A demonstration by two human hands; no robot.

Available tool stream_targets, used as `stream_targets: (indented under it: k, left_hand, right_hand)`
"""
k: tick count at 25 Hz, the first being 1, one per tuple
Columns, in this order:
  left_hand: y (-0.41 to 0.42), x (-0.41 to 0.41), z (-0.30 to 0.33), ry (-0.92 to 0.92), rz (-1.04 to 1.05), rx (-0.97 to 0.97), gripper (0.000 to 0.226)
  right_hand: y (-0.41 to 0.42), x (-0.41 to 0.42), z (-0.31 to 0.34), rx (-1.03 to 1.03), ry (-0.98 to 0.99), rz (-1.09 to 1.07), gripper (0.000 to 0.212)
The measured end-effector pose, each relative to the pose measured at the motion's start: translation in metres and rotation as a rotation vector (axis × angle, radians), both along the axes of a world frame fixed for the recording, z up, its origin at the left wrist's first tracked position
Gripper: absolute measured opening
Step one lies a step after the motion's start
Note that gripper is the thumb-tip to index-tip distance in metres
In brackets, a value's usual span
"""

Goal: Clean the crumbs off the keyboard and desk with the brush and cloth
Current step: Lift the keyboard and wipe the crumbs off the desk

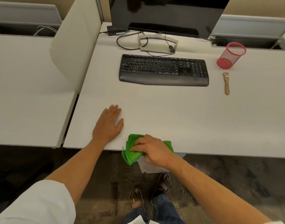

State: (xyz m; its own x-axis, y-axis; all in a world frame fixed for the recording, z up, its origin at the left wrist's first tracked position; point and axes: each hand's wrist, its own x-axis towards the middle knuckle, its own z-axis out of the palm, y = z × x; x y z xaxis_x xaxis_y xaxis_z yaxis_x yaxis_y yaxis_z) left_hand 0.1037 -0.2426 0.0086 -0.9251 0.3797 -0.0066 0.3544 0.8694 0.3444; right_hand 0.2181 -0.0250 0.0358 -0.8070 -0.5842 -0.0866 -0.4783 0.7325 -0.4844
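A black keyboard [164, 70] lies on the white desk [187, 113] in front of a monitor. To its right rests a small wooden-handled brush [226, 83], bristles pointing away from me. At the desk's front edge my right hand [153, 151] grips a folded green cloth [132, 152], which hangs partly over the edge. A pale sheet of paper or plastic [148, 167] shows below that hand, under the edge. My left hand [108, 125] lies flat on the desk, fingers spread, just left of the cloth and holding nothing.
A red mesh pen cup [230, 56] stands right of the keyboard, behind the brush. The monitor [167, 13], its stand [156, 42] and loose cables [128, 41] fill the back. A white divider panel [77, 42] rises on the left. My sandalled feet [148, 194] show below.
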Motion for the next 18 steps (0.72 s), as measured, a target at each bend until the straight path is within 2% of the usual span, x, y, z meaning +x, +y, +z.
stream_targets:
  k: [4,6,7,9,10,18]
  left_hand:
    - [-0.001,0.0,-0.001,0.001,0.002,0.005,0.071]
    - [0.0,0.001,-0.001,-0.002,-0.003,0.009,0.069]
    - [0.0,0.002,-0.001,0.001,-0.004,0.011,0.069]
    - [-0.001,0.002,-0.001,-0.004,0.0,0.008,0.068]
    - [-0.001,0.003,0.0,-0.005,-0.001,0.005,0.068]
    - [0.0,0.001,-0.001,0.005,-0.009,-0.016,0.069]
  right_hand:
    - [0.008,0.014,0.014,0.033,-0.124,0.081,0.051]
    - [0.017,0.009,0.021,-0.069,-0.204,-0.111,0.051]
    - [0.022,0.005,0.022,-0.111,-0.175,-0.263,0.053]
    - [0.027,0.001,0.023,-0.066,-0.086,-0.479,0.056]
    - [0.026,0.003,0.021,-0.018,-0.087,-0.494,0.056]
    - [0.024,0.035,0.024,0.045,-0.303,-0.143,0.045]
